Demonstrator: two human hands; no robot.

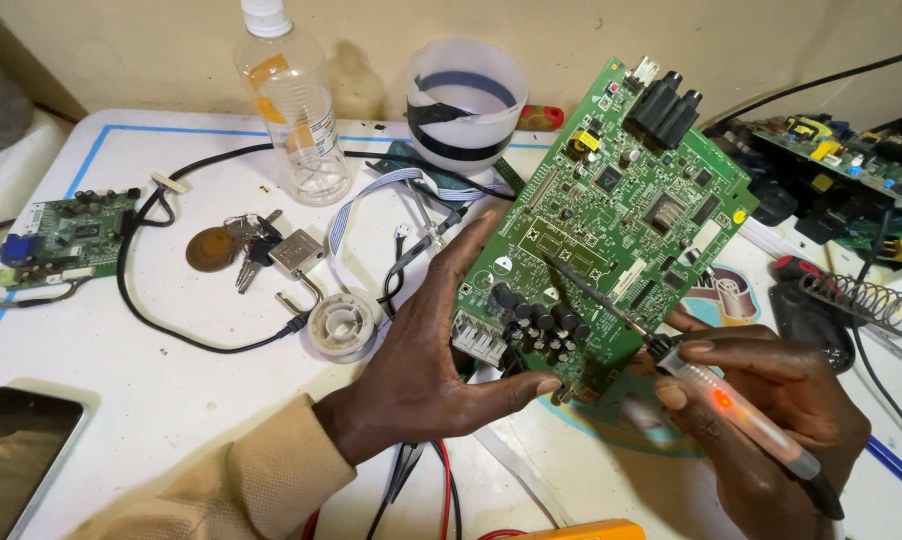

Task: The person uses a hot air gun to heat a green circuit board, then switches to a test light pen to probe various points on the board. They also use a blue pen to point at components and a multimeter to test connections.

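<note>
A large green circuit board (611, 210) is held tilted above the white table. My left hand (426, 360) grips its lower left edge, thumb under the row of black capacitors (539, 325), fingers behind the board. My right hand (771, 410) holds a pen-shaped soldering iron (731, 410) with a glowing red light. Its thin tip (571, 275) touches the middle of the board.
On the white table (121, 400) lie a small green board (66, 235), a plastic bottle (296, 105), keys with a padlock (256, 245), a solder reel (341, 322), a white cup (468, 100), a phone (16, 455), black cables, an iron stand (861, 300) and more boards (831, 160).
</note>
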